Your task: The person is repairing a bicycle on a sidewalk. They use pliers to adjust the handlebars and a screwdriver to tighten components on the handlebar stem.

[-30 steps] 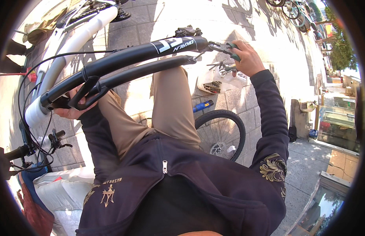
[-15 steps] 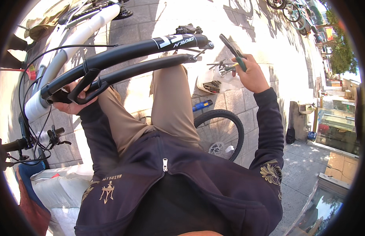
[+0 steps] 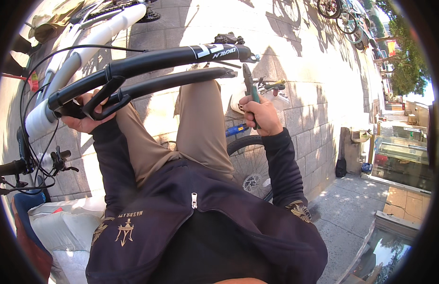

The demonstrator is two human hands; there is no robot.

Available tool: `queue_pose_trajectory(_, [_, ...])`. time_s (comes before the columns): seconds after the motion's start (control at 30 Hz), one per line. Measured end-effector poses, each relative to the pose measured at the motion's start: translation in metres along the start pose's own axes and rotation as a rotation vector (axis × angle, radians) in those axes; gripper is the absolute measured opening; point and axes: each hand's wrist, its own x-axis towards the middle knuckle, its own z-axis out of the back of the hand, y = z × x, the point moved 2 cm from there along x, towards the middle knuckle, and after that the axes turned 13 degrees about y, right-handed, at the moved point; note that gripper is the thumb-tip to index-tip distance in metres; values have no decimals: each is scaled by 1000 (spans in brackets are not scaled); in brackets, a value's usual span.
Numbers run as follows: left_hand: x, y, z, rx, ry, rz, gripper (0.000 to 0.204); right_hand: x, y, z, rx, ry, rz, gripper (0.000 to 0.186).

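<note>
A black bicycle fork (image 3: 153,61) lies across in front of me, its two legs reaching right over my knees. My left hand (image 3: 84,124) is closed around the fork near its crown, partly hidden behind the arch. My right hand (image 3: 265,116) grips green-handled pliers (image 3: 248,80), whose dark jaws point up beside the fork's tips. The jaws look close to the upper leg's end, but I cannot tell whether they touch it. The fork joins a bicycle frame (image 3: 94,42) wrapped in white padding.
Cables and a handlebar with a brake lever (image 3: 61,163) hang at the left. Beyond my right hand, a light container (image 3: 284,102) bears several tools. A blue cylinder (image 3: 237,129) and a bicycle wheel (image 3: 240,143) lie right of my legs. White padded packaging (image 3: 68,227) sits lower left.
My right hand has come left and down with the pliers, bringing the jaws near the fork's tips. My left hand stays on the fork.
</note>
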Motion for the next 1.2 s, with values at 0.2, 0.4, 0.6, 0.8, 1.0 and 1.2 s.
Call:
queue_pose_trajectory(0.2, [5, -6, -5, 121, -47, 33, 64, -2, -3, -1, -74, 258, -36, 17])
queue_pose_trajectory(0.4, [-21, -6, 8, 268, -170, 12, 80, -4, -50, 41, -57, -18, -103, 13])
queue_pose_trajectory(0.6, [2, -1, 3, 220, -97, 32, 70, 29, -160, 67, -389, -188, -276, 21])
queue_pose_trajectory(0.8, [16, 16, 5, 317, -94, -227, 67, 63, -217, 68, -579, -138, -327, 43])
queue_pose_trajectory(1.0, [32, 36, 11, 367, -85, -463, 65, 42, -49, 72, -591, -492, 474, 34])
queue_pose_trajectory(1.2, [36, 28, 7, 493, -47, -481, 62, 4, 139, -78, -1406, -210, 983, 58])
